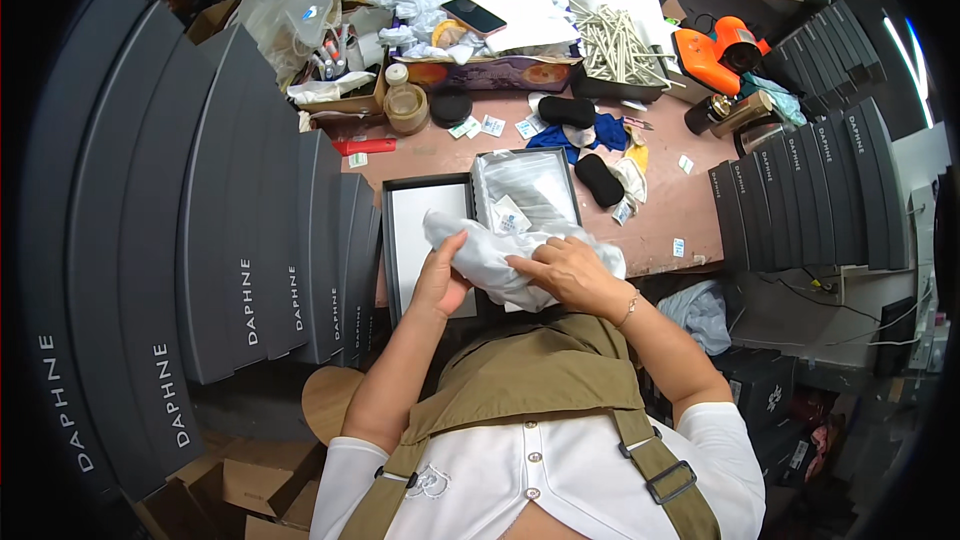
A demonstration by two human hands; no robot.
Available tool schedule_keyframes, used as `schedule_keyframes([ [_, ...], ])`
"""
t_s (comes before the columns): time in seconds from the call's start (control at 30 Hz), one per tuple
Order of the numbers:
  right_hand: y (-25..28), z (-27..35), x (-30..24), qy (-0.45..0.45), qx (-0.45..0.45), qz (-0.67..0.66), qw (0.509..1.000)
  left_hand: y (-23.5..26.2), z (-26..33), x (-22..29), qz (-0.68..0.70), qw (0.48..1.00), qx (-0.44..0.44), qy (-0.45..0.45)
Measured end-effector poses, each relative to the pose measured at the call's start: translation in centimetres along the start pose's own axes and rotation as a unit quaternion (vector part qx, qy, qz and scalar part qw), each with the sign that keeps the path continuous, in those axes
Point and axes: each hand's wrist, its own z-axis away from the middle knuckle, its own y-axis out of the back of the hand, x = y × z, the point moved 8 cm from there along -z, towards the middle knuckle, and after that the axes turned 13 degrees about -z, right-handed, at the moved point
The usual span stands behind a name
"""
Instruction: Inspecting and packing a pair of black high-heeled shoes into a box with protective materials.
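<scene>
A long bundle wrapped in thin white sheet (500, 258) lies across my hands; what is inside cannot be made out. My left hand (442, 272) grips its left end, thumb on top. On its right half rests my right hand (572, 275), index finger stretched along the wrap and the other fingers curled on it. Just beyond is an open dark grey box (577, 202) with white wrapping and a small printed packet (510, 216) in it. Its lid or other half (428, 205), pale inside, lies to the left, partly under my left hand.
Tall stacks of dark grey boxes stand at left (240, 210) and right (800, 195). Behind lie black oval pads (598, 180), small packets (493, 126), a jar (405, 105), a tray of white sticks (620, 45), a phone (474, 15) on crumpled paper, and an orange tool (712, 58).
</scene>
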Motion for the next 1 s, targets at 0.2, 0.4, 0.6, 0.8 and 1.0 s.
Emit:
schedule_keyframes([
  [0.2, -4.5, -1.1, -4.4, 0.046, 0.229, -0.003, 0.972, 2.9, -1.3, -3.0, 0.219, 0.968, 0.118, -0.018],
  [0.4, 3.5, 3.5, -5.2, 0.099, 0.261, -0.272, 0.921, 6.3, -0.3, 1.8, 0.137, 0.977, 0.109, -0.124],
  [0.6, 2.9, 0.5, 2.4, -0.139, 0.115, -0.527, 0.830, 2.6, 0.8, 3.5, 0.042, 0.991, 0.082, -0.095],
  [0.8, -4.2, 5.3, 8.0, -0.206, 0.170, -0.822, 0.503, 3.0, 4.0, 1.8, -0.281, 0.951, -0.003, -0.125],
  [1.0, -2.1, 8.1, 7.8, -0.191, 0.180, -0.818, 0.511, 4.0, 3.3, 8.1, -0.086, 0.940, 0.201, -0.261],
])
